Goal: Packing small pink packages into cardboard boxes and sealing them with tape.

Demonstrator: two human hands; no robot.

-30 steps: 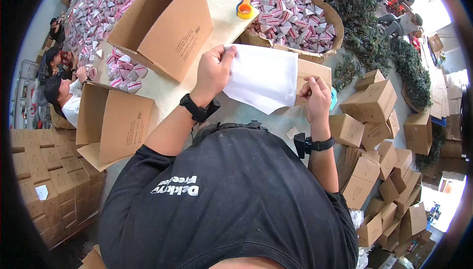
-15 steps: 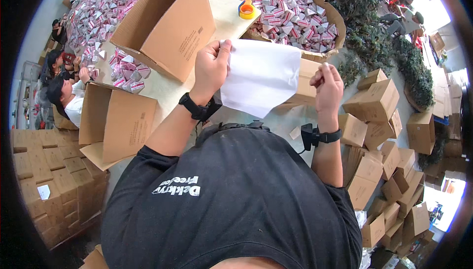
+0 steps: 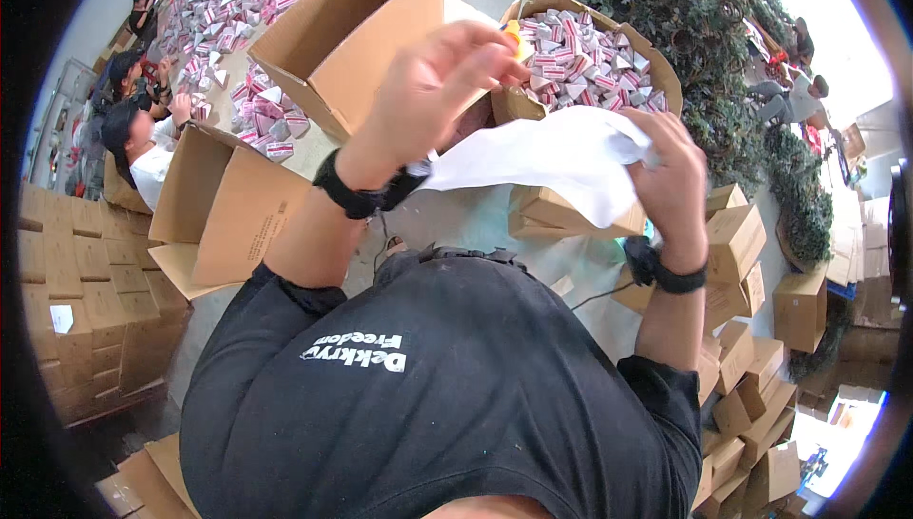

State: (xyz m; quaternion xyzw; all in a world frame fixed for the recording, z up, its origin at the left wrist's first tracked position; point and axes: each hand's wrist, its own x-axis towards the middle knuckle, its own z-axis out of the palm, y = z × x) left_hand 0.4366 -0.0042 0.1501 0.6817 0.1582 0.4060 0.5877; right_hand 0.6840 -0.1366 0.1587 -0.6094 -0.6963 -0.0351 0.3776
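Paper [image 3: 537, 159] sags before me in the head view, its right end pinched by my right hand [image 3: 670, 172], likely so it hangs clear of the floor [image 3: 475, 224]. My left hand [image 3: 433, 91], half-bent and parted, is beside the tape [image 3: 514, 36]; I cannot tell if they touch. The bin [image 3: 666, 62] holds striped wedges [image 3: 585, 64]; on the desk [image 3: 458, 7] stands an open carton [image 3: 366, 67], its bottom hidden.

Head cam: left fisheye of the worn pair. Looks steeply down over the wearer's black T-shirt [image 3: 428, 405], which fills lower middle. Left hand [image 3: 428, 86] and right hand [image 3: 671, 169] close to lens. Very wide: carton stack [image 3: 100, 291] at left rim, greenery heap [image 3: 656, 53] farther off, upper right.
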